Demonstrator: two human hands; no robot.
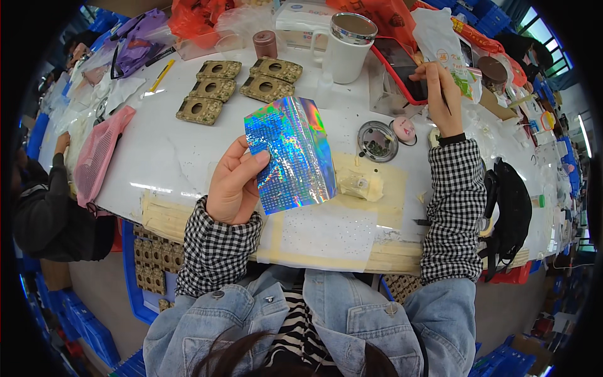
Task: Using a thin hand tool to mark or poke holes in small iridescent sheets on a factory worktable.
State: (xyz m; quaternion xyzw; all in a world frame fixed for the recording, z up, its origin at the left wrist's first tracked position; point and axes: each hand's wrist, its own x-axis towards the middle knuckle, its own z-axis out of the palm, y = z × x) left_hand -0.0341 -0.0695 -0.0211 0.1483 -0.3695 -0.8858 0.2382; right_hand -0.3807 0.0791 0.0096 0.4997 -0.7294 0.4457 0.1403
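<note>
My left hand (237, 182) pinches a shiny holographic sticker sheet (290, 157) by its left edge, thumb on top. The sheet hangs tilted above the table, rows of small marks on it, its right part bent. Further right and forward, my right hand (441, 97) is closed, with a thin dark stick-like tool (447, 105) lying along it; its tip is hidden. Its fingertips are next to a red-framed phone or tablet (402, 69); I cannot tell whether they touch it. Several camouflage-patterned cases (210, 89) with round holes lie in two groups beyond the sheet.
A white lidded mug (347, 53) stands at the back, beside a brown jar (264, 45). A round clear dish (377, 141), a pink round item (404, 129) and a yellowish taped lump (361, 183) lie near the middle. A pink mesh bag (103, 154) and co-worker's arm (47, 207) are left.
</note>
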